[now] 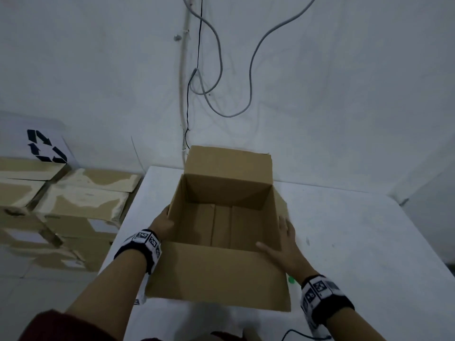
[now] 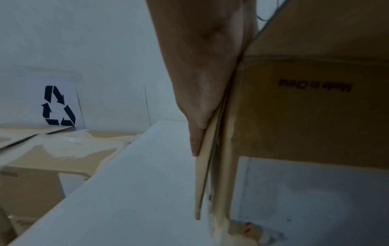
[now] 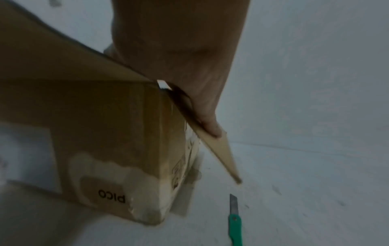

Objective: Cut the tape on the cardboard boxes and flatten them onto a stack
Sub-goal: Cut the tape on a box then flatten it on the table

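Open cardboard box (image 1: 222,217) in the middle of the head view, standing on a white table (image 1: 357,242), top flaps spread: far flap upright toward the wall, near flap folded down toward the bottom of the frame, side flaps hanging down along the outside. Left hand (image 1: 162,221) laid flat on the box's left side, fingers straight and pressing the hanging flap against the wall, as the left wrist view (image 2: 202,74) shows close up. Right hand (image 1: 283,244) spread flat on the box's right side, thumb over the rim near the lower right corner of the opening, fingers straight on the flap there; seen from the right wrist (image 3: 189,66) as a palm resting on a flap that angles out from the box. Neither hand curled round anything. Green utility knife (image 3: 235,221) lying on the table at lower right of the right wrist view, blade out, just beside the box's corner and apart from both hands. More boxes (image 1: 81,200) stacked at left of the head view, below table level, with a recycling sign (image 1: 45,146) on the wall behind them. Grey cables (image 1: 251,70) hanging down the wall at upper centre
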### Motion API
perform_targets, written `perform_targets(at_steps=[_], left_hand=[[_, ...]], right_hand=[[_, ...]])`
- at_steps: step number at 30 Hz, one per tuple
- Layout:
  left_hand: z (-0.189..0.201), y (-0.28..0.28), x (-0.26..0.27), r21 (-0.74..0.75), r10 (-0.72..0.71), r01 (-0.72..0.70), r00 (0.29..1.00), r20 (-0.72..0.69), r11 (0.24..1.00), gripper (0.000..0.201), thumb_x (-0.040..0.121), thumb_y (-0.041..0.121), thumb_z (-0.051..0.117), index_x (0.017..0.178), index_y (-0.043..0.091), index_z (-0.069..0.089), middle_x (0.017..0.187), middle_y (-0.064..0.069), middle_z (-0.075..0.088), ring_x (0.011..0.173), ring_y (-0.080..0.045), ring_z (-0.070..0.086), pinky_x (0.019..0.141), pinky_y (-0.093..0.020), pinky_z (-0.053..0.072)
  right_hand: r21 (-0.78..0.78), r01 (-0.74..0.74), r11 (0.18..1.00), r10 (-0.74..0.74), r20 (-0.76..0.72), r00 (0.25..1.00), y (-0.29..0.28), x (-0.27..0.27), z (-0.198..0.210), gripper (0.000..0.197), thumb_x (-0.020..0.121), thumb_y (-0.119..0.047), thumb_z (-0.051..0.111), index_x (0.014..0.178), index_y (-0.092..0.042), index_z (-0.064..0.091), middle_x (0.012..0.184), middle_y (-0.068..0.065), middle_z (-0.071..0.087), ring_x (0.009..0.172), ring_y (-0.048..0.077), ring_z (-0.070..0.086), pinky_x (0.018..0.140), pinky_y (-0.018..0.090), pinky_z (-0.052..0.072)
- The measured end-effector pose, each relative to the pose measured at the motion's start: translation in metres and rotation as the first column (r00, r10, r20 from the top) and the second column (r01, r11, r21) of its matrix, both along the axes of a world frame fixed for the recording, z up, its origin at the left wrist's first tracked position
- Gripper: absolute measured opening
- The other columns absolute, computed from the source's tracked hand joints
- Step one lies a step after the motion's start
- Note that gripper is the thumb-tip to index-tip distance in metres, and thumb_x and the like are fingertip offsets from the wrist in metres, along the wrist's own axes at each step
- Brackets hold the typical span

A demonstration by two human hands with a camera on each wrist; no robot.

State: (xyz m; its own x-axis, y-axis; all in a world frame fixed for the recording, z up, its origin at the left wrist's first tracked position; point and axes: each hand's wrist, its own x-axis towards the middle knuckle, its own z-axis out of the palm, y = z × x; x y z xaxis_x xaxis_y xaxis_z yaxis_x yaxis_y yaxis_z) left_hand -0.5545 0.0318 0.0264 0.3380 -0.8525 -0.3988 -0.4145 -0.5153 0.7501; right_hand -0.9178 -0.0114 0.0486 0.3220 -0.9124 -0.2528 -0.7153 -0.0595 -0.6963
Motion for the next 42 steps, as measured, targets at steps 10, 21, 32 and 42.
perform_targets(at_steps=[10, 21, 32, 42], left_hand=[[0.002, -0.001, -0.004, -0.01, 0.011, -0.012, 0.999, -0.05, 1.0, 0.055, 0.094, 0.004, 0.048, 0.145, 0.016, 0.034, 0.138, -0.018, 0.048, 0.122, -0.037, 0.047, 0.104, -0.049, 0.039], [0.018, 0.029, 0.032, -0.052, 0.695, -0.693, 0.718, 0.029, 0.719, 0.061, 0.103, 0.045, 0.024, 0.148, 0.004, 0.029, 0.151, -0.027, 0.028, 0.136, -0.043, 0.029, 0.112, -0.052, 0.024], [0.03, 0.018, -0.023, 0.188, 0.487, -0.559, 0.452, -0.748, 0.807, 0.083, 0.09, 0.068, 0.04, 0.145, 0.006, 0.039, 0.136, -0.033, 0.046, 0.121, -0.052, 0.045, 0.1, -0.048, 0.043], [0.115, 0.015, -0.015, -0.359, 0.197, -0.612, 0.655, -0.729, 0.705, 0.04, 0.103, 0.03, 0.032, 0.097, 0.009, 0.064, 0.083, -0.002, 0.073, 0.068, -0.014, 0.068, 0.065, -0.027, 0.052]], right_hand=[[-0.164, -0.511, 0.844, 0.336, -0.58, 0.742, 0.024, 0.008, 0.017, 0.082, 0.064, -0.096, 0.041, 0.106, -0.034, 0.073, 0.142, -0.011, 0.049, 0.145, 0.02, 0.015, 0.118, 0.049, -0.017], [-0.192, -0.335, 0.922, 0.291, -0.226, 0.93, 0.0, 0.062, 0.067, 0.058, 0.075, -0.078, 0.058, 0.051, -0.026, 0.051, 0.048, -0.009, 0.052, 0.045, 0.006, 0.049, 0.046, 0.015, 0.031], [0.26, 0.089, 0.961, -0.163, 0.275, 0.947, -0.024, 0.075, 0.1, 0.065, 0.067, -0.059, 0.08, 0.107, -0.009, 0.071, 0.095, 0.002, 0.074, 0.085, 0.018, 0.071, 0.07, 0.032, 0.057], [0.425, 0.183, 0.886, -0.362, 0.39, 0.847, -0.025, 0.06, 0.072, 0.073, 0.077, -0.054, 0.073, 0.131, -0.006, 0.059, 0.11, 0.006, 0.067, 0.094, 0.019, 0.062, 0.075, 0.03, 0.049]])
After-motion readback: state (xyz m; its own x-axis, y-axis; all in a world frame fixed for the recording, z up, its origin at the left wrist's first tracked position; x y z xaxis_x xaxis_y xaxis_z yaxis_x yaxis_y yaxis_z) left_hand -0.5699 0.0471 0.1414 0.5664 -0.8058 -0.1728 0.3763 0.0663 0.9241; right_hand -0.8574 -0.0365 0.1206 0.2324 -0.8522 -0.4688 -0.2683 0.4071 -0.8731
